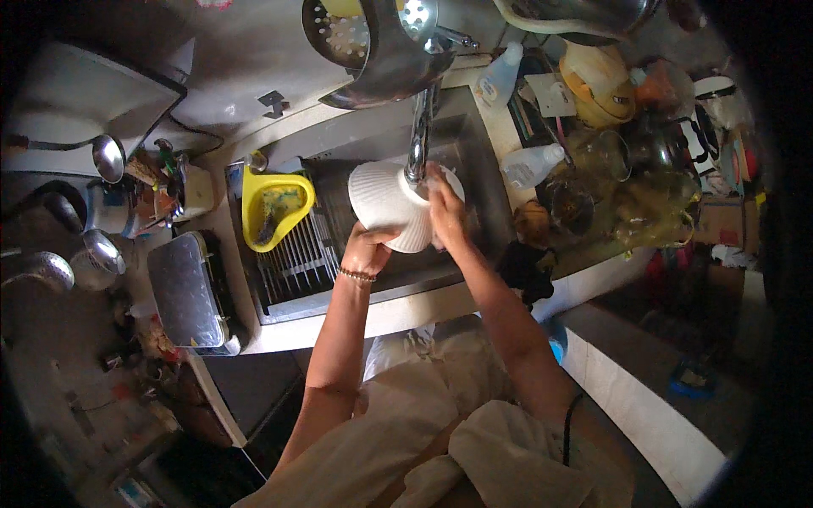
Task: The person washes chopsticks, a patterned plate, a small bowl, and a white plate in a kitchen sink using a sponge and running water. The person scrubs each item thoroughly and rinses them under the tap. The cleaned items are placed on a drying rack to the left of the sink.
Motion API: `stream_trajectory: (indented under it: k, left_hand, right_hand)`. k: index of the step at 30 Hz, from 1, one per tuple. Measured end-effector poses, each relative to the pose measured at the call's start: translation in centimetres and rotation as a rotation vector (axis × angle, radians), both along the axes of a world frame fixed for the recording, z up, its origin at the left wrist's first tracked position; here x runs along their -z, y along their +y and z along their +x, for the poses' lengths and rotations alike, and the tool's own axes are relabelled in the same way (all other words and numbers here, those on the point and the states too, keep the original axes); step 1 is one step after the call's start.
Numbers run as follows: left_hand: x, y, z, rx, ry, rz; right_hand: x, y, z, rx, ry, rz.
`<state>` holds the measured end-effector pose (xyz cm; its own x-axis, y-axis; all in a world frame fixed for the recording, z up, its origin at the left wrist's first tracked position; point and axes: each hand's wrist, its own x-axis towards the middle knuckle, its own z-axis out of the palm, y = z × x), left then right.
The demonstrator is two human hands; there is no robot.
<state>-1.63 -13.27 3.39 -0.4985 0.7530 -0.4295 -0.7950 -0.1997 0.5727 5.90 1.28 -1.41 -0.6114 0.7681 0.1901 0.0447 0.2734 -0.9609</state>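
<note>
A white ribbed bowl [384, 202] is held tilted over the metal sink [356, 135], its underside facing up towards me. My left hand [367, 246] grips its near left rim, the thumb lying on the outer wall. On the right side of the bowl, my right hand [448, 206] holds it close to the foot, and part of its fingers is hidden. The chrome faucet [418, 136] reaches down to the bowl's foot between the hands. Whether water runs is hard to tell.
A yellow strainer basket [248, 216] holding a sponge hangs at the sink's left, above a slatted rack [298, 267]. Plastic bottles [502, 75] and glass jars [654, 209] stand on the right. A metal lidded box [187, 292] sits left of the sink. Ladles [109, 157] hang further left.
</note>
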Motion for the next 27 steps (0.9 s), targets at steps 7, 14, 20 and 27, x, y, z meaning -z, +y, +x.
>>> stream_trajectory:
  k: [7, 14, 20, 27]
  left_hand:
    - [0.9, 0.6, 0.5, 0.11, 0.072, 0.0]
    - [1.1, 0.1, 0.7, 0.391, 0.133, -0.021]
    - [-1.3, 0.8, 1.1, 0.304, 0.142, -0.05]
    - [2.8, 2.5, 2.2, 0.301, 1.36, -0.383]
  right_hand:
    - [-4.2, -1.9, 1.9, -0.166, -0.033, -0.445]
    - [-4.1, 0.2, -4.0, -0.45, -0.354, 0.265]
    - [5.0, 9.5, 0.2, -0.247, -0.384, -0.821]
    - [-2.8, 6.8, 3.9, 0.031, -0.506, -0.784]
